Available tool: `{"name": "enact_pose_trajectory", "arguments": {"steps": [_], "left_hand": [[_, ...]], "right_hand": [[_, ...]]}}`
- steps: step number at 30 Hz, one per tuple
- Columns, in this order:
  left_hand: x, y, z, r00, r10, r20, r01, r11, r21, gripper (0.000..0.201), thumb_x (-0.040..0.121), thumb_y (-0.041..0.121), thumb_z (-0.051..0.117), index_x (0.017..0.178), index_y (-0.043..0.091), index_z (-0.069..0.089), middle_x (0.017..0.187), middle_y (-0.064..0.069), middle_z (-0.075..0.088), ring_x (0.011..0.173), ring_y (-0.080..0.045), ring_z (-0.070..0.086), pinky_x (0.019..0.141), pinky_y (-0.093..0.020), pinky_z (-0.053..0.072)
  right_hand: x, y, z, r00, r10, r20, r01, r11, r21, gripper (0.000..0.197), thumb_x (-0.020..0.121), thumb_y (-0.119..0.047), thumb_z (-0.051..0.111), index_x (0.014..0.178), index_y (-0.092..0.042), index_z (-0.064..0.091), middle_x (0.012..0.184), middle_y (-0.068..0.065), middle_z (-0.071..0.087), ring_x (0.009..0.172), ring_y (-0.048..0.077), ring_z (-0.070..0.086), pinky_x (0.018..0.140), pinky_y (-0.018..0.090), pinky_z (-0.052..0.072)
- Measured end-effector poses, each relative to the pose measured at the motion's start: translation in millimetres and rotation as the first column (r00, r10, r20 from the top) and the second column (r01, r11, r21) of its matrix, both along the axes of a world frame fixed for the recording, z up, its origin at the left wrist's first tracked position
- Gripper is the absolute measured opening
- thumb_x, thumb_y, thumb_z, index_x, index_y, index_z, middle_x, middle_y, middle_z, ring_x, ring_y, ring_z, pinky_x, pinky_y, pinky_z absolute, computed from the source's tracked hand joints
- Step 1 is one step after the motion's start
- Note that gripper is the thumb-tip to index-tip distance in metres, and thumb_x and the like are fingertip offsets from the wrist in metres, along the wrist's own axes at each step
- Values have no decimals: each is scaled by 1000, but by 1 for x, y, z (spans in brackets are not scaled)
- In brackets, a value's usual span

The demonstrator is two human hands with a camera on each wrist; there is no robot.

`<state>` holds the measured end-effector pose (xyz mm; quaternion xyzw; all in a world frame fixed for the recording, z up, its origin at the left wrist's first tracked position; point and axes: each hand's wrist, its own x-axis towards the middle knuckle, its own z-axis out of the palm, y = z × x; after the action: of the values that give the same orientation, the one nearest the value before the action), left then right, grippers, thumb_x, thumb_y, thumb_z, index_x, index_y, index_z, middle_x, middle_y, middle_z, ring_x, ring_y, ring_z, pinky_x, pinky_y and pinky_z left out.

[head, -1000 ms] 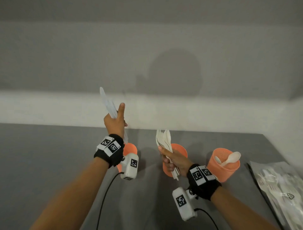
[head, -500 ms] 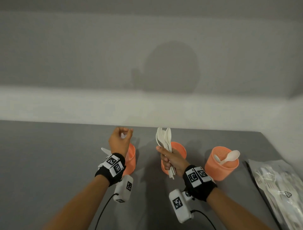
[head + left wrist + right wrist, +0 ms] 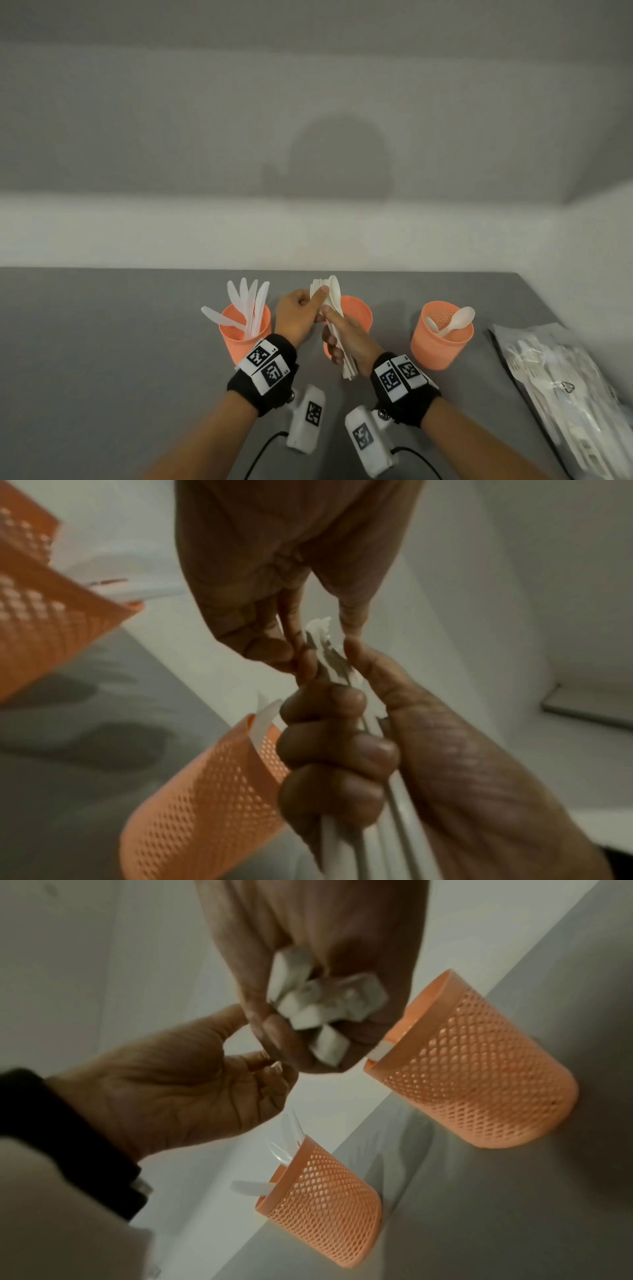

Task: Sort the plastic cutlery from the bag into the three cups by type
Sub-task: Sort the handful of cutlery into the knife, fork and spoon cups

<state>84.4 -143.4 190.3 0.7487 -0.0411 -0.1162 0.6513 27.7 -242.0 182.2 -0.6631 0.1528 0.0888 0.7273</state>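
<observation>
My right hand (image 3: 337,337) grips a bundle of white plastic cutlery (image 3: 325,298), forks with a spoon, upright in front of the middle orange cup (image 3: 359,310). My left hand (image 3: 317,299) pinches the top of that bundle between thumb and fingers; the left wrist view shows the fork tips (image 3: 320,634) between them. In the right wrist view the handle ends (image 3: 318,1004) stick out below my right fist. The left cup (image 3: 239,337) holds several knives (image 3: 248,299). The right cup (image 3: 442,342) holds spoons (image 3: 457,318).
The plastic bag (image 3: 561,387) with more white cutlery lies flat at the right edge of the grey table (image 3: 102,342). A white wall runs close behind the cups. Cables trail from both wrist cameras toward the near edge.
My left hand came down from holding knives up high, left them in the left cup, and moved right to the bundle. The right hand stayed over the middle cup.
</observation>
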Motion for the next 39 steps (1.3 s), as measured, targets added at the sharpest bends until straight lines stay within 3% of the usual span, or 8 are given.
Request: {"name": "enact_pose_trajectory", "arguments": {"steps": [9, 14, 19, 22, 28, 31, 36, 39], "left_hand": [[-21, -10, 8, 991, -131, -27, 132, 990, 47, 29, 95, 14, 48, 67, 12, 55, 56, 0, 49, 47, -9, 44, 38, -11, 33], [-30, -19, 3, 999, -24, 40, 21, 996, 81, 24, 94, 13, 47, 77, 5, 60, 61, -9, 58, 53, -19, 51, 55, -26, 43], [-39, -20, -2, 997, 20, 78, -26, 997, 66, 23, 93, 19, 51, 88, 1, 65, 85, -24, 68, 73, -33, 63, 65, -30, 43], [-40, -19, -2, 993, 72, 95, -78, 995, 57, 22, 92, 18, 54, 88, 1, 67, 89, -23, 70, 83, -35, 66, 66, -29, 45], [-45, -23, 4, 986, 121, 118, -134, 985, 106, 23, 94, 18, 48, 97, 1, 64, 95, -20, 70, 91, -35, 66, 83, -41, 52], [-46, -24, 4, 982, 152, 112, -162, 983, 88, 23, 95, 16, 47, 97, -1, 64, 94, -18, 68, 90, -32, 65, 80, -36, 50], [-45, -23, -5, 990, 94, -106, -106, 989, -107, 16, 89, 13, 55, 92, -2, 61, 74, -17, 63, 61, -28, 58, 58, -32, 45], [-43, -22, -7, 987, 74, -144, -91, 989, -116, 17, 91, 10, 51, 86, -3, 61, 68, -14, 60, 58, -24, 56, 57, -29, 44]], "right_hand": [[-15, -12, 0, 997, -67, -43, 72, 991, 109, 43, 98, -43, 34, 76, -11, 54, 46, -3, 52, 27, 5, 34, 31, 14, 26], [-21, -10, -4, 996, -81, -47, 90, 966, 244, 46, 97, -45, 35, 75, -9, 56, 47, -3, 55, 28, 6, 40, 30, 15, 29], [-29, -14, 1, 998, -44, 39, 39, 992, 119, 38, 98, -41, 38, 91, -10, 59, 59, 4, 58, 34, 9, 44, 37, 16, 33], [-31, -16, 1, 997, -22, 74, 20, 999, 27, 36, 97, -42, 39, 93, -13, 59, 69, 9, 60, 36, 10, 48, 40, 19, 36], [-27, -11, -7, 992, -115, 59, 113, 993, 38, 48, 99, -43, 32, 81, -7, 59, 48, 2, 55, 32, 12, 46, 35, 18, 35], [-26, -10, -9, 988, -140, 65, 138, 990, 31, 39, 100, -36, 36, 87, -7, 58, 55, 6, 53, 34, 13, 47, 35, 20, 37], [-26, -9, -7, 991, -103, 86, 106, 994, -31, 37, 100, -37, 34, 84, -11, 55, 55, 6, 49, 33, 12, 45, 35, 18, 35], [-27, -10, -7, 994, -71, 84, 74, 997, -27, 35, 100, -35, 34, 83, -13, 56, 56, 8, 51, 37, 14, 49, 38, 19, 38]]}}
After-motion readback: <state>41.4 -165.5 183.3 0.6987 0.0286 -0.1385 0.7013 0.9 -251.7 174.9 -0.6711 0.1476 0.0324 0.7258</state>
